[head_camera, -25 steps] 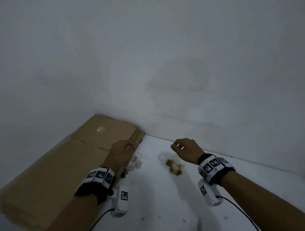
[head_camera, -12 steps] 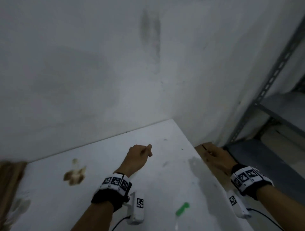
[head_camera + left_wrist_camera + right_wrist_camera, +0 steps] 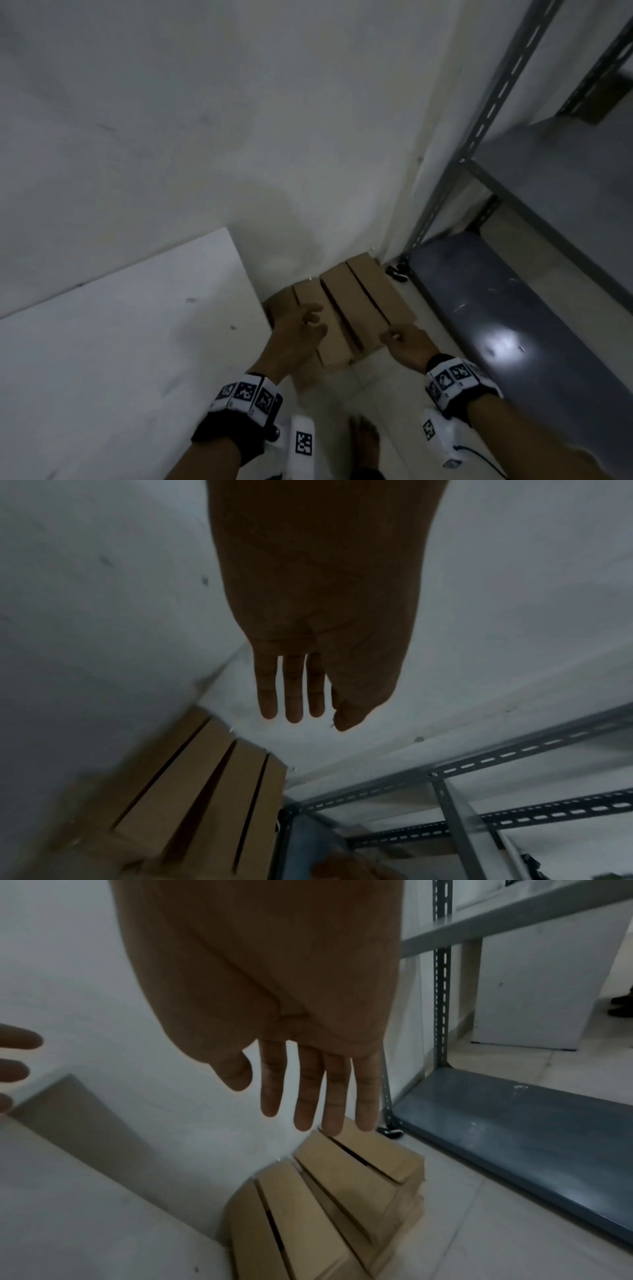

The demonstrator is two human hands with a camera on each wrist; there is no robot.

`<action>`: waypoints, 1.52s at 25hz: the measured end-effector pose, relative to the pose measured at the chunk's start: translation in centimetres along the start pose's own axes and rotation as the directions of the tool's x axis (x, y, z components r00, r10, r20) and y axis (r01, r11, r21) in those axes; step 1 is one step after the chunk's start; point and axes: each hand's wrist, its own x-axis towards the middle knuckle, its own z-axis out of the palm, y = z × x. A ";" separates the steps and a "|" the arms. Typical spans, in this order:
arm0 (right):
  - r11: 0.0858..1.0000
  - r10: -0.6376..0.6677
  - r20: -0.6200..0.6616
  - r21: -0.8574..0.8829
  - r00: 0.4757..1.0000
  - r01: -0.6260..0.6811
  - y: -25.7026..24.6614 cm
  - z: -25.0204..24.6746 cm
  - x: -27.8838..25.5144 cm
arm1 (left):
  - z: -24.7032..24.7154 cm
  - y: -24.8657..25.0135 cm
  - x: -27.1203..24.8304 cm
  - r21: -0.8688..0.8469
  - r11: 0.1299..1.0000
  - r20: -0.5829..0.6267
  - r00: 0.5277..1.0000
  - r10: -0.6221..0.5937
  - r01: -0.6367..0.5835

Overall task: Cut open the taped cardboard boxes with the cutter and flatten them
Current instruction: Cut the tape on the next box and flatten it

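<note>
In the head view, the left hand [image 3: 297, 330] and the right hand [image 3: 407, 344] reach down over the cardboard boxes [image 3: 346, 308], which stand on the floor between the white table [image 3: 120, 342] and the metal shelf [image 3: 496, 308]. Contact is unclear. In the left wrist view, the fingers [image 3: 294, 688] are straight, holding nothing. In the right wrist view, the fingers [image 3: 308, 1088] are also straight and empty above the boxes.
</note>
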 end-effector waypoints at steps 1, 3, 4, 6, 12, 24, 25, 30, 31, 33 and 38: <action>0.999 0.041 0.031 0.003 0.999 -0.041 1.9 -0.2 2.2 | 2.4 -0.2 2.5 -0.020 0.998 0.018 0.998 -0.057 0.057; 0.994 0.104 0.061 0.003 0.993 -0.105 4.6 -0.4 6.0 | 6.3 -1.2 7.0 -0.079 0.978 0.055 0.980 -0.190 0.194; 0.990 0.140 0.067 0.002 0.988 -0.141 6.1 -0.6 7.9 | 8.4 -2.3 9.3 -0.096 0.957 0.074 0.961 -0.267 0.274; 0.982 0.186 0.063 0.000 0.981 -0.187 8.8 -0.8 12.1 | 11.8 -4.5 13.7 -0.099 0.926 0.111 0.929 -0.354 0.365; 0.962 0.274 0.043 -0.026 0.961 -0.273 17.6 -0.1 26.2 | 22.4 -14.1 25.5 -0.266 0.778 0.203 0.822 -0.533 0.570; 0.936 0.342 -0.090 -0.062 0.935 -0.348 24.7 6.3 42.8 | 31.2 -24.5 37.5 -0.272 0.555 0.375 0.618 -0.691 0.786; 0.941 0.325 -0.097 -0.062 0.941 -0.332 24.7 6.5 42.6 | 31.4 -24.5 37.4 -0.303 0.539 0.368 0.618 -0.695 0.786; 0.962 0.260 -0.108 0.111 0.960 -0.248 23.2 4.9 38.8 | 31.7 -21.2 35.1 -0.495 0.527 0.195 0.679 -0.708 0.691; 0.960 0.257 -0.112 0.149 0.960 -0.239 22.1 3.9 37.5 | 31.1 -19.8 34.5 -0.528 0.536 0.133 0.687 -0.714 0.659; 0.948 0.285 -0.107 0.179 0.953 -0.263 19.9 1.5 34.4 | 29.9 -16.8 33.0 -0.569 0.545 0.083 0.703 -0.707 0.616; 0.965 0.240 -0.244 0.164 0.940 -0.204 13.4 -5.2 23.0 | 25.1 -7.9 27.3 -0.620 0.556 0.118 0.765 -0.633 0.554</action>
